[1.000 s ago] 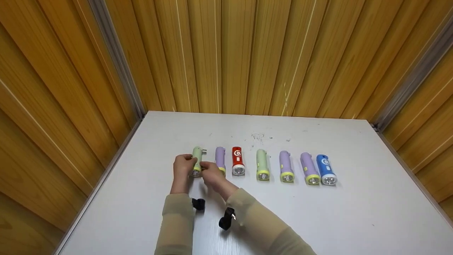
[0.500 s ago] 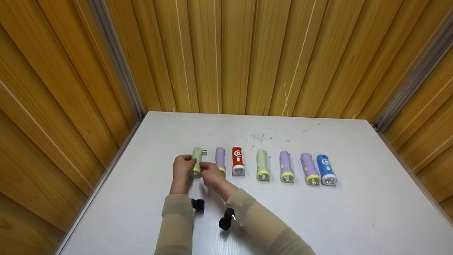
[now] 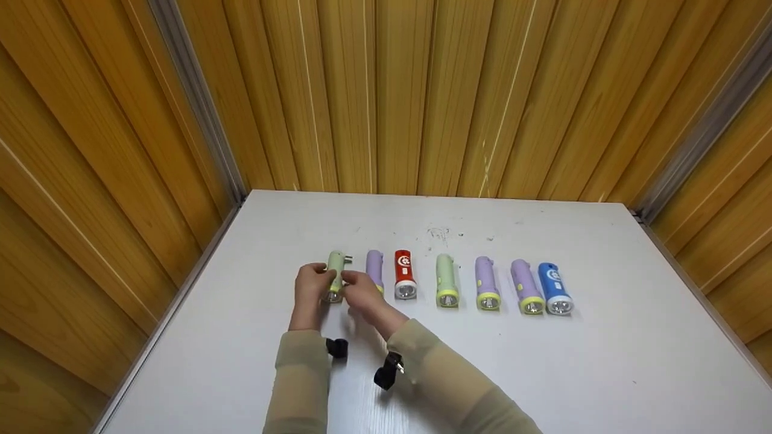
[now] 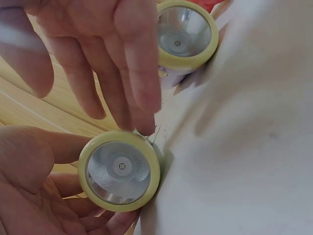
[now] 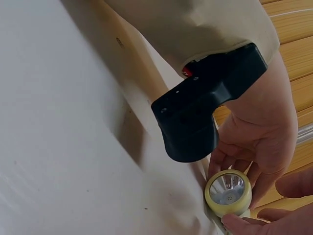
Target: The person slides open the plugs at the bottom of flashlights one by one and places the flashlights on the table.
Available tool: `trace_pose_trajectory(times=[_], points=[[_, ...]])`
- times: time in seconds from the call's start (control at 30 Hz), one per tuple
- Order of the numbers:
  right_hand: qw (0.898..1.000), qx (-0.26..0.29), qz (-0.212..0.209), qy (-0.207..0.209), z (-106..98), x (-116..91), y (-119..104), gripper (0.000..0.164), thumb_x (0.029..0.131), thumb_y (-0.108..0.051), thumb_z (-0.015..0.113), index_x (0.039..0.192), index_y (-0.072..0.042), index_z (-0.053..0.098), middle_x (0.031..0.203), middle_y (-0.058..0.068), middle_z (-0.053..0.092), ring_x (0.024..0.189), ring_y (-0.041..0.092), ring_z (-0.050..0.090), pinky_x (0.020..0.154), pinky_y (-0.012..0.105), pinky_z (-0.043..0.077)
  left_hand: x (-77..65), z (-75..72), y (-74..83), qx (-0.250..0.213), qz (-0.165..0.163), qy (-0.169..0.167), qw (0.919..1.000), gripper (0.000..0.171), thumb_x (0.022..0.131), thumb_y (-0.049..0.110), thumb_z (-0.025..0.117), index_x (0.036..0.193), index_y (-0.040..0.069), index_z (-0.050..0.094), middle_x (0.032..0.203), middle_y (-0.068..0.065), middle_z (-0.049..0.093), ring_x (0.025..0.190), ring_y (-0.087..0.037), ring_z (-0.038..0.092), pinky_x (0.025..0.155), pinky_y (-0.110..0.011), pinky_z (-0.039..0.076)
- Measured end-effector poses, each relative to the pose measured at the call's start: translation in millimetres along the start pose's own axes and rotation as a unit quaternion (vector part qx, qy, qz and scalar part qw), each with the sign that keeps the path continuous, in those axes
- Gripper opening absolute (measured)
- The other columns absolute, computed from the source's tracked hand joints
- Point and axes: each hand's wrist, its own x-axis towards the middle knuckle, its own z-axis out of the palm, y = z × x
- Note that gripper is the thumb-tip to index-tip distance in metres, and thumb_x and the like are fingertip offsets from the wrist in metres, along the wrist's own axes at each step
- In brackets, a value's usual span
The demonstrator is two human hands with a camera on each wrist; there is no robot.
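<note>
A pale green flashlight [image 3: 336, 261] with a yellow head ring lies at the left end of a row on the table, its lens toward me. Two metal plug prongs [image 3: 348, 259] stick out of its right side near the tail. My left hand [image 3: 311, 290] grips the body from the left, thumb and fingers around it in the left wrist view. From the right, my right hand [image 3: 363, 293] reaches close to the body with fairly straight fingers [image 4: 139, 73]; contact is unclear. A purple flashlight [image 3: 374, 265] lies just beyond this hand, its head partly covered.
Farther right along the row lie a red flashlight [image 3: 403, 263], another green flashlight [image 3: 446, 274], two purple flashlights [image 3: 486, 277] and a blue flashlight [image 3: 553, 280]. Wood-patterned panels [image 3: 404, 96] wall the white table [image 3: 458, 374] at the back and sides.
My right hand has shifted slightly up and away from me beside the green flashlight. My left hand and the row of flashlights have stayed in place.
</note>
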Motion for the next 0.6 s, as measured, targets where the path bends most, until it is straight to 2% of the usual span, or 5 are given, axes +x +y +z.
trace_pose_trajectory(times=[0.13, 0.3, 0.43, 0.6], points=[[1.0, 0.0, -0.002, 0.009, -5, 1, -1, 0.054, 0.088, 0.004, 0.054, 0.14, 0.015, 0.051, 0.145, 0.031, 0.055, 0.137, 0.043, 0.053, 0.116, 0.05, 0.044, -0.1, 0.5, 0.9, 0.006, 0.003, 0.0, 1.0, 0.048, 0.096, 0.013, 0.063, 0.137, -0.011, 0.057, 0.136, -0.031, 0.062, 0.126, -0.04, 0.062, 0.109, -0.046, 0.051], [1.0, 0.015, -0.003, 0.011, -13, 2, -2, 0.049, 0.092, 0.002, 0.055, 0.139, 0.014, 0.052, 0.144, 0.03, 0.057, 0.137, 0.042, 0.054, 0.115, 0.048, 0.046, -2.0, 0.7, 1.9, 0.023, 0.007, 0.001, 0.9997, 0.048, 0.097, 0.014, 0.062, 0.138, -0.01, 0.057, 0.135, -0.031, 0.062, 0.124, -0.04, 0.063, 0.108, -0.047, 0.051], [1.0, 0.012, -0.014, 0.015, -21, 0, -3, 0.046, 0.095, 0.0, 0.057, 0.139, 0.013, 0.054, 0.143, 0.03, 0.058, 0.136, 0.041, 0.055, 0.113, 0.046, 0.048, -3.1, -0.1, 3.7, 0.033, -0.002, -0.003, 0.9995, 0.049, 0.098, 0.016, 0.061, 0.14, -0.009, 0.055, 0.137, -0.031, 0.061, 0.124, -0.039, 0.063, 0.107, -0.047, 0.051], [0.998, 0.003, -0.041, 0.049, -30, -2, -4, 0.043, 0.097, 0.0, 0.057, 0.138, 0.011, 0.056, 0.142, 0.029, 0.059, 0.134, 0.04, 0.058, 0.113, 0.045, 0.048, -5.2, 0.0, 8.9, 0.058, 0.005, 0.019, 0.9981, 0.052, 0.1, 0.019, 0.059, 0.144, -0.007, 0.052, 0.139, -0.03, 0.059, 0.128, -0.04, 0.06, 0.108, -0.049, 0.05]])
